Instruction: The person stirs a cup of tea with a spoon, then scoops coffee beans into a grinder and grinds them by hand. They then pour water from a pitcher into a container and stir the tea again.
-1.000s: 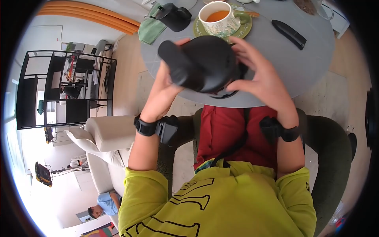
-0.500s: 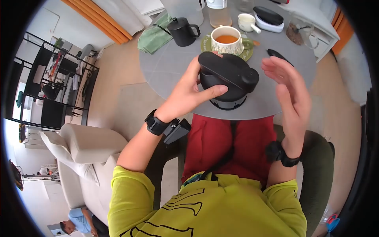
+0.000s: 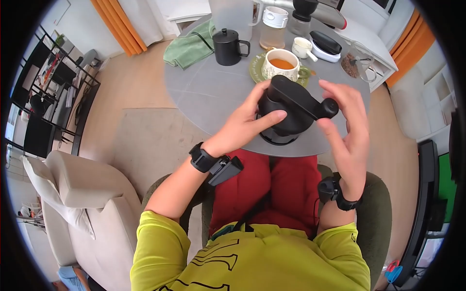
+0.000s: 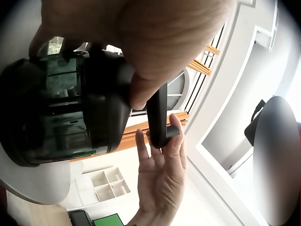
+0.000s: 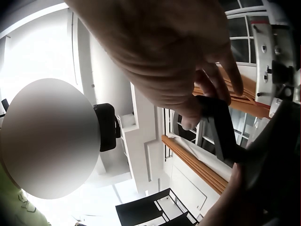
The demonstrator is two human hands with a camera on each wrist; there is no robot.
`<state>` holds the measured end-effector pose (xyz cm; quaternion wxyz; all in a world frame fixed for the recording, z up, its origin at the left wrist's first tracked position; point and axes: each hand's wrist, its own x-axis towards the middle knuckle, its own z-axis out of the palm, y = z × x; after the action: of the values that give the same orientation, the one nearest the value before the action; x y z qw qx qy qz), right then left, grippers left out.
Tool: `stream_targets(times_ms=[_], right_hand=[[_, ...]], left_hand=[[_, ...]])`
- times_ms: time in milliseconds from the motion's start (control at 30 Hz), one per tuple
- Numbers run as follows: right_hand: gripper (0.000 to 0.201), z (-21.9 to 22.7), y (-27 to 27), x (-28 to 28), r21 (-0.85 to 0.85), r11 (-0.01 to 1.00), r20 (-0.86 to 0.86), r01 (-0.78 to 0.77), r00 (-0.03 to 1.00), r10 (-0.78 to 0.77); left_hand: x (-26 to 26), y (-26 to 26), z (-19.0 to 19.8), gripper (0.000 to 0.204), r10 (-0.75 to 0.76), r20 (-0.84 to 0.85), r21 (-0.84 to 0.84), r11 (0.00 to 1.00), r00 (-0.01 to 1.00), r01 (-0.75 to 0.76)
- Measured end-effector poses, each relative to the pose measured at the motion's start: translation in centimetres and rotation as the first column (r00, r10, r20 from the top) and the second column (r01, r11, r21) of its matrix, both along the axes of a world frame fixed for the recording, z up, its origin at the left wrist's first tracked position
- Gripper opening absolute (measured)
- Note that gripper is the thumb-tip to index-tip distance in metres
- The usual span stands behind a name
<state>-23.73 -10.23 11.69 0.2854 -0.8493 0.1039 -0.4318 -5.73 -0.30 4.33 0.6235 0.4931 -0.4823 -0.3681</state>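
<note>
A black hand-crank grinder (image 3: 289,116), with a clear-walled lower part in the left wrist view, stands at the near edge of the round grey table (image 3: 194,92). My left hand (image 3: 242,121) grips its top, thumb across the near side and fingers round the far side. From the lid a crank arm (image 4: 157,115) sticks out to the right and ends in a knob (image 3: 330,107). Around that knob my right hand (image 3: 352,128) has its fingers and thumb curled. Just behind the grinder, a cup of orange-brown tea (image 3: 281,65) sits on a green saucer (image 3: 256,72).
A black kettle (image 3: 227,48) and green cloth (image 3: 189,48) lie at the back left. Behind the cup are a small white pot (image 3: 302,47), a clear jar with a white top (image 3: 274,29) and a black-and-white scale-like item (image 3: 325,46). A glass jug (image 3: 357,63) stands at right.
The grinder has gone from being held tilted in both hands to standing upright at the table edge. My right hand let go, moved away, then came in to the crank knob. The head view has tilted up.
</note>
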Motion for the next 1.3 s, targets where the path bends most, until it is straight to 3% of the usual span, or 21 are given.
stream_targets(times_ms=[67, 167, 233, 367, 467, 567, 633, 733, 833, 900, 967, 1100, 1200, 1267, 1300], right_hand=[[0.03, -0.2, 0.1, 0.0, -0.029, 0.999, 0.024, -0.033, 0.999, 0.034], [0.032, -0.4, 0.5, 0.0, 0.068, 0.994, -0.015, -0.083, 0.996, 0.085], [0.03, -0.1, 1.0, 0.2, 0.045, 0.996, -0.04, 0.076, 0.996, -0.074], [0.03, -0.4, 0.9, 0.4, -0.012, 0.997, 0.054, 0.074, 0.996, -0.073], [0.032, -0.7, 0.3, -0.4, 0.082, 0.996, 0.029, 0.022, 0.999, -0.025], [0.029, -0.6, 0.3, -0.4, -0.023, 0.999, -0.001, 0.048, 0.999, -0.048], [0.026, -0.4, 0.6, -0.2, -0.023, 0.986, 0.028, 0.163, 0.986, -0.162], [0.025, -0.5, 0.9, 0.2, 0.047, 0.996, 0.125, 0.07, 0.989, -0.075], [0.026, -0.9, 0.5, -0.4, -0.043, 0.997, -0.017, 0.065, 0.998, -0.066], [0.028, -1.2, 0.4, -0.5, -0.043, 0.998, -0.034, 0.046, 0.998, -0.047], [0.029, -1.4, 0.5, 0.0, 0.063, 0.995, 0.048, 0.078, 0.996, -0.081], [0.031, -1.9, 0.5, 0.6, 0.028, 0.998, 0.049, 0.048, 0.998, -0.05], [0.032, -2.1, 0.7, 0.5, 0.037, 0.994, -0.01, 0.104, 0.995, -0.103], [0.031, -2.3, 0.7, 0.5, 0.047, 0.993, -0.016, 0.108, 0.994, -0.108], [0.031, -2.3, 0.7, 0.4, 0.061, 0.991, -0.013, 0.118, 0.993, -0.117]], left_hand=[[-0.3, -0.2, -0.3, 0.062, 0.025, 0.031, -0.074, 0.997, 0.999, -0.023], [-0.2, -0.2, -0.5, 0.065, 0.049, 0.047, -0.074, 0.996, 0.998, -0.046], [0.0, -0.6, -1.0, 0.065, 0.053, 0.057, -0.093, 0.995, 0.997, -0.047], [0.2, -0.6, -0.6, 0.064, 0.034, 0.109, -0.065, 0.998, 0.994, -0.027], [0.2, -0.7, -0.8, 0.063, 0.036, 0.116, -0.042, 0.999, 0.993, -0.032], [0.0, -0.6, -0.6, 0.062, 0.042, 0.117, -0.04, 0.999, 0.992, -0.037], [0.0, -0.7, -0.7, 0.062, 0.054, 0.137, -0.049, 0.998, 0.989, -0.047], [-0.1, -1.0, -1.3, 0.063, 0.091, 0.167, -0.081, 0.994, 0.982, -0.078], [-0.7, -1.0, -1.3, 0.063, 0.122, 0.158, -0.113, 0.988, 0.98, -0.105], [-1.3, -0.7, -1.0, 0.062, 0.193, 0.197, -0.166, 0.973, 0.961, -0.161], [-1.8, -0.5, -0.9, 0.061, 0.224, 0.166, -0.194, 0.962, 0.96, -0.191], [-3.3, -0.1, -1.0, 0.059, 0.429, 0.243, -0.23, 0.897, 0.87, -0.378], [-4.0, 0.1, -1.1, 0.062, 0.492, 0.261, -0.206, 0.869, 0.83, -0.45], [-3.8, 0.3, -1.0, 0.067, 0.531, 0.419, -0.239, 0.847, 0.737, -0.474], [-3.8, 0.3, -1.1, 0.067, 0.533, 0.407, -0.235, 0.846, 0.742, -0.479]])
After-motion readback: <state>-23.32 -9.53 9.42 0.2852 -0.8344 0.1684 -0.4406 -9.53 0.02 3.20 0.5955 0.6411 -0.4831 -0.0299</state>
